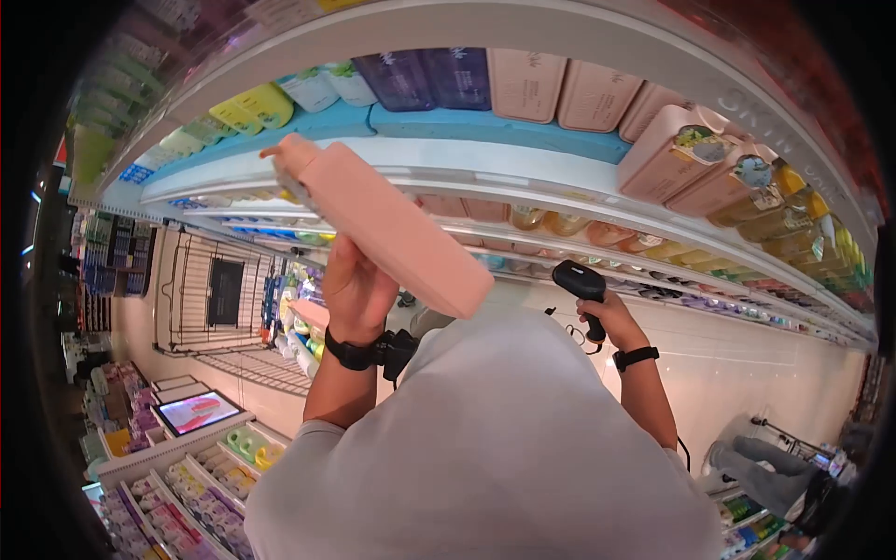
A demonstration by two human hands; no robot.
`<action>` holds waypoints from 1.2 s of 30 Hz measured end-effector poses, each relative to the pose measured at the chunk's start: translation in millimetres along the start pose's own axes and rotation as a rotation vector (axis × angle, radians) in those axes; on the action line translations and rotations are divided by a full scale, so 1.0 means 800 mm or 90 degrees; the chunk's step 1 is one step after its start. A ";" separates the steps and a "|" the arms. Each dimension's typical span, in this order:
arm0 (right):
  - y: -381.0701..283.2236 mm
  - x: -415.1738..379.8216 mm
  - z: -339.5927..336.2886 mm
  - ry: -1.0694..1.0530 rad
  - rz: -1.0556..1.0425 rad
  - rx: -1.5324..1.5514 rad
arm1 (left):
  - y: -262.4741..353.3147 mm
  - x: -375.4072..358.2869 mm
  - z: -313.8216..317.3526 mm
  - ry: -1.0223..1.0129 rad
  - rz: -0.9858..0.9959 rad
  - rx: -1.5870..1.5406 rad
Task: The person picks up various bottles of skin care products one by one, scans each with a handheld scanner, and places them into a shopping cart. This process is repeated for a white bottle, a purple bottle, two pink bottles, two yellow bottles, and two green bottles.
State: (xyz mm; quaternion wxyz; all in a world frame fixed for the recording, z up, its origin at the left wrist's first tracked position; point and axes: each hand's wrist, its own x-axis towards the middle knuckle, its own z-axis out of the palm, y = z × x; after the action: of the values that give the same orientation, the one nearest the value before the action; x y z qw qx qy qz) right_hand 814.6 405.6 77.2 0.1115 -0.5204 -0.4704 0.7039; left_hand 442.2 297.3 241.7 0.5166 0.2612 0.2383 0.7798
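White shelf (523,161): blue strip (485,125), dark bottles (425,79), pink bottles (527,87), apparently upright.

Bottle (401,229): plain salmon pink, unpatterned on the visible faces. Scanner (577,277): black. Shirt (523,429): solid pale grey. Wrist straps (637,357): black. Shelf risers (504,131): turquoise blue. Containers above: yellow-green (254,110), dark indigo with light lettering (420,79), pale pink with darker lettering (527,86). Floor (747,345): glossy cream. Cart (201,322): dark wire grid.
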 end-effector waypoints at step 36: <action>-0.190 -0.074 0.121 -0.376 -0.289 -0.230 | -0.010 -0.065 -0.032 0.111 0.069 -0.032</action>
State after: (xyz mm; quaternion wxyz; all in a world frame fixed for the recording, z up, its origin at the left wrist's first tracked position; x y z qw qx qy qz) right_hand 708.7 395.4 233.9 0.0312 -0.1901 -0.7011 0.6866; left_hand 447.8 248.7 209.0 0.4576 0.1918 0.2479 0.8321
